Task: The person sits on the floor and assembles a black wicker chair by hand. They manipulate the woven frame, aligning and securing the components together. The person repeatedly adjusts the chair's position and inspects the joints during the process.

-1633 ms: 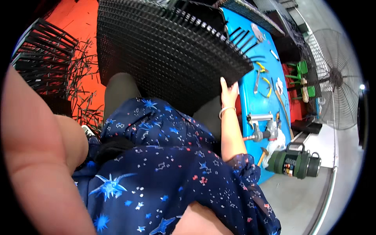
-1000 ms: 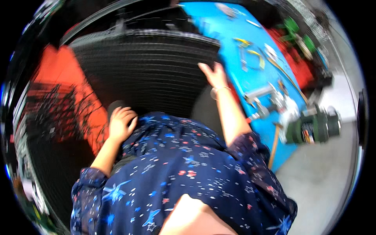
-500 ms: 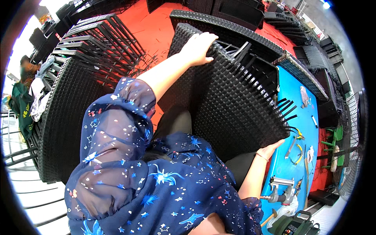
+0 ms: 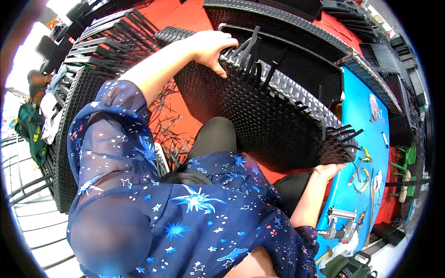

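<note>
A black woven rattan furniture piece leans across in front of my knees, with loose flat strips sticking out along its upper right edge. My left hand is closed over its upper left corner, the thumb on the woven face and the fingers reaching over the edge. My right hand holds the lower right corner from below, beside a tuft of loose strips. Some of that hand's fingers are hidden behind the corner. A lighter, shiny woven side of the piece faces up.
On my right, a blue table carries yellow-handled pliers, a marker and a metal air tool. A dark green case stands near it. Stacked black woven furniture is on my left. Strip scraps litter the red floor.
The woven piece has tipped so its strip-covered side shows more. My left hand has moved left with its corner; my right hand has stayed at the lower corner.
</note>
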Tool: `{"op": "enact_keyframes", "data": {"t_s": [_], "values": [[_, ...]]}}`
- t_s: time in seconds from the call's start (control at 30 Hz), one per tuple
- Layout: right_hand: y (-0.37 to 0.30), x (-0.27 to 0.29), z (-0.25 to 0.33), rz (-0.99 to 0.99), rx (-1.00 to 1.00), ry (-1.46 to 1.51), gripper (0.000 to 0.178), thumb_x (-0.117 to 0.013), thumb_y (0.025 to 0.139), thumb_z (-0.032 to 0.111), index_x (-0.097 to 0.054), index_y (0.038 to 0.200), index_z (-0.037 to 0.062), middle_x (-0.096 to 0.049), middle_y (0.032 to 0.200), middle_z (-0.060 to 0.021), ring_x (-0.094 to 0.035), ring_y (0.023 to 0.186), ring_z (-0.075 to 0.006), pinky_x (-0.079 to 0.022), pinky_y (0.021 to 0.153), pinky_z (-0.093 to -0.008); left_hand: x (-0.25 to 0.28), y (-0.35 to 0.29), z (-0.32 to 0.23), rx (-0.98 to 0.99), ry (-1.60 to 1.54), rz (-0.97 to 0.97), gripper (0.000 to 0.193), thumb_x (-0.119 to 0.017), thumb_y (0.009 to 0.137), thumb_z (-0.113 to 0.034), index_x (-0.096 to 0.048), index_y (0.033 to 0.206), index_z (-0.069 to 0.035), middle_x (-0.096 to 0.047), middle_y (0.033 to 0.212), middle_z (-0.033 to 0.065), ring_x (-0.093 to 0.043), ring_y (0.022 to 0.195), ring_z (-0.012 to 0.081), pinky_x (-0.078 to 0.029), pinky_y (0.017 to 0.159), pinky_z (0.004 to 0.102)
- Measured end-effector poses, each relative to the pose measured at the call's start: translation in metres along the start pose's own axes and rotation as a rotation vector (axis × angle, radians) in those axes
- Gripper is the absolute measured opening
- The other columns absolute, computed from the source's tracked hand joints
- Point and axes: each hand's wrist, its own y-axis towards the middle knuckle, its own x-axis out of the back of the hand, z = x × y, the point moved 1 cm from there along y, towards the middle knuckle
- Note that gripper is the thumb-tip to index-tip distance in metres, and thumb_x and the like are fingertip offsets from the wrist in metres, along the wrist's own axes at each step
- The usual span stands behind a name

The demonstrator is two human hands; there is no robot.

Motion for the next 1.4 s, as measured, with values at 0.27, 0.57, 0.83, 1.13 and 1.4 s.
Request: {"op": "enact_keyframes", "data": {"t_s": [0.27, 0.57, 0.83, 1.13, 1.4], "values": [[0.052, 0.033, -0.005, -0.049, 0.059, -0.299, 0.049, -0.045, 0.101, 0.038, -0.056, 0.136, 0.0059, -0.057, 0.139, -0.0140, -0.056, 0.124, -0.0346, -0.044, 0.109, -0.0528, 0.003, -0.074, -0.041, 0.126, -0.154, -0.165, 0.075, -0.086, 0.066, -0.051, -0.060, 0.122, -0.009, -0.064, 0.105, 0.0129, -0.065, 0.103, 0.0338, -0.053, 0.088, 0.0428], [0.023, 0.090, -0.003, 0.210, 0.242, -1.197, 0.058, -0.058, 0.098, 0.027, -0.040, 0.148, 0.0037, -0.061, 0.132, -0.0158, -0.060, 0.119, -0.0318, -0.052, 0.097, -0.0422, -0.012, -0.067, -0.039, 0.180, -0.046, -0.318, 0.081, -0.087, 0.061, -0.058, -0.065, 0.124, -0.012, -0.066, 0.104, 0.0113, -0.067, 0.099, 0.0315, -0.054, 0.086, 0.0416], [-0.035, 0.073, -0.021, 0.309, 0.253, -1.774, 0.092, -0.080, 0.084, 0.035, -0.031, 0.148, -0.0112, -0.070, 0.098, -0.0204, -0.070, 0.079, -0.0278, -0.055, 0.074, -0.0360, -0.014, -0.069, -0.045, 0.236, -0.032, -0.329, 0.085, -0.079, 0.063, -0.071, -0.064, 0.125, -0.015, -0.067, 0.105, 0.0097, -0.066, 0.103, 0.0301, -0.054, 0.090, 0.0412], [-0.029, 0.079, -0.027, 0.309, 0.390, -1.893, 0.098, -0.078, 0.085, 0.040, -0.026, 0.148, -0.0147, -0.073, 0.077, -0.0128, -0.072, 0.071, -0.0265, -0.055, 0.071, -0.0368, -0.018, -0.057, -0.043, 0.238, -0.031, -0.348, 0.082, -0.079, 0.063, -0.070, -0.066, 0.123, -0.016, -0.068, 0.107, 0.0095, -0.066, 0.105, 0.0293, -0.053, 0.092, 0.0407], [-0.040, 0.075, -0.026, 0.492, 0.298, -1.953, 0.088, -0.076, 0.085, 0.045, -0.039, 0.146, -0.0061, -0.072, 0.082, -0.0159, -0.070, 0.074, -0.0298, -0.055, 0.073, -0.0407, -0.004, -0.053, -0.041, 0.252, -0.055, -0.204, 0.074, -0.074, 0.074, -0.065, -0.065, 0.125, -0.012, -0.068, 0.114, 0.0123, -0.064, 0.110, 0.0315, -0.051, 0.095, 0.0410]]}}
